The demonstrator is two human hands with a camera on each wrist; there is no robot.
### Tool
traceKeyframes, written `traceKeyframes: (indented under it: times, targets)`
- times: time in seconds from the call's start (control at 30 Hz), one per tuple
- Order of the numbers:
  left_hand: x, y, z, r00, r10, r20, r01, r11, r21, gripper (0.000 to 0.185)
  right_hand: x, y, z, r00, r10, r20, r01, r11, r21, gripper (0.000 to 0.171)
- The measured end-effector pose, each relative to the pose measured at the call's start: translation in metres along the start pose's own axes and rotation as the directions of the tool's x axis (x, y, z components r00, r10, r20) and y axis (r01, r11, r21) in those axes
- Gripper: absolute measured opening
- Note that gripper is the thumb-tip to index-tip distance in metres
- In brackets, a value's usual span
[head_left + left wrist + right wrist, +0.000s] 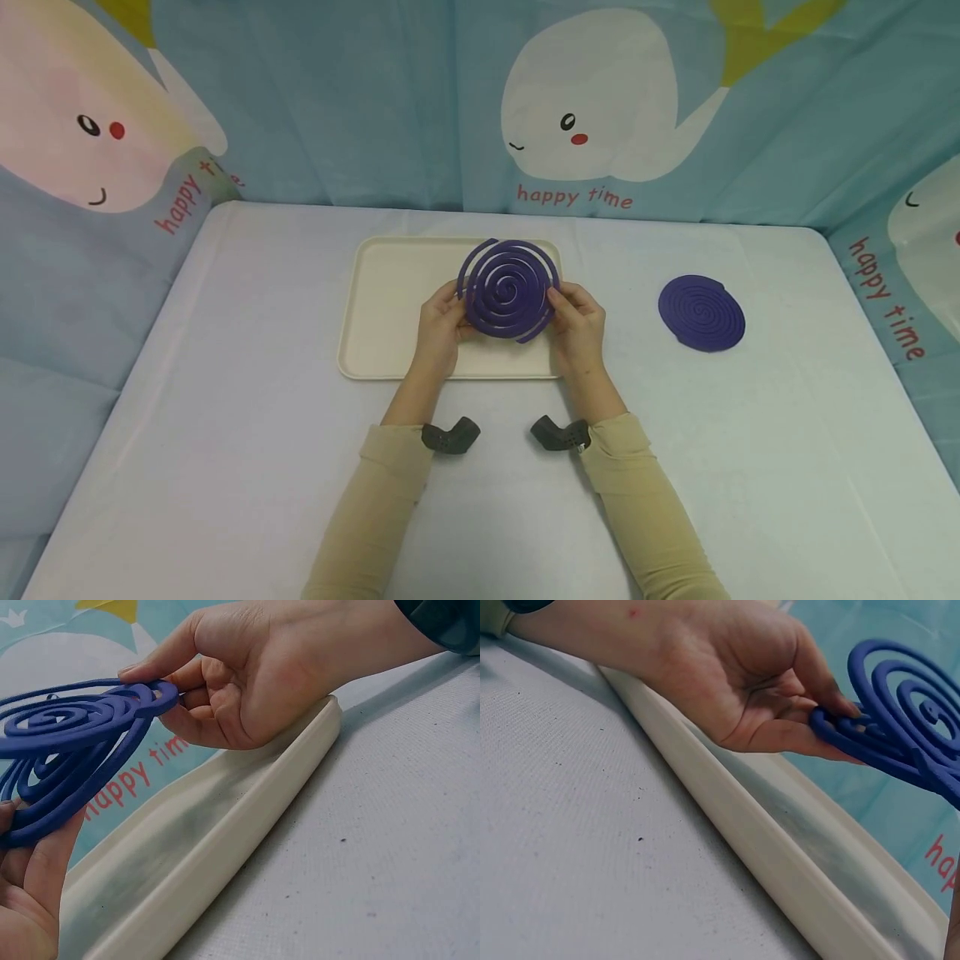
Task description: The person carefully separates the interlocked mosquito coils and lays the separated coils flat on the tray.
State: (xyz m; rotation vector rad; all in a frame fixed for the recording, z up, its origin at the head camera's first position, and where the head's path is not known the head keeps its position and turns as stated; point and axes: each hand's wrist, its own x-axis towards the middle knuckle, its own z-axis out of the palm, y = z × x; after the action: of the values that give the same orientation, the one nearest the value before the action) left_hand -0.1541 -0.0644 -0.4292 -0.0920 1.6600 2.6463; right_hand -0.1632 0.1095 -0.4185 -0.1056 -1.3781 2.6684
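A purple-blue mosquito coil (504,317) is held up over the cream tray (393,304), with its turns spread and gaps between them. My left hand (441,329) grips its left edge, and my right hand (581,329) pinches the right edge with the thumb on top. In the left wrist view the coil (71,746) splits into an upper and a lower spiral layer. The right wrist view shows my left hand (739,679) pinching the rim of the coil (889,712), where one layer tilts upward.
Another purple coil (702,313), its turns closely packed, lies flat on the white table (787,433) to the right of the tray. A dark wrist device (452,436) sits at the left cuff, and a similar device (560,434) at the right. A whale-print curtain (375,108) stands behind the table.
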Motion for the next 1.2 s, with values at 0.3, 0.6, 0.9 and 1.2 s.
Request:
traceKeyframes:
  times: [0.3,0.6,0.9,1.2]
  targets:
    - [0.0015,0.0018,0.0006,1.000,-0.022,-0.022,0.023,0.999,0.024,0.030,0.0022,0.0011,-0.0004,1.000,0.005,-0.022,-0.004,1.000,0.024,0.020]
    - [0.0009,0.0016,0.0002,0.999,-0.036,0.004,0.036,0.999,-0.016,0.028,0.0033,0.0024,-0.0017,0.999,0.002,-0.039,-0.001,0.999,0.037,0.014]
    - [-0.0013,0.0008,0.0032,0.973,-0.125,0.192,0.147,0.983,-0.107,0.050,0.0051,0.0033,-0.0010,0.998,0.000,-0.064,0.002,0.999,0.039,0.012]
    - [-0.0016,0.0010,0.0028,0.985,-0.050,0.168,0.074,0.988,-0.137,0.050,0.0042,0.0051,-0.0002,0.999,0.021,-0.034,-0.024,0.997,-0.079,0.026]
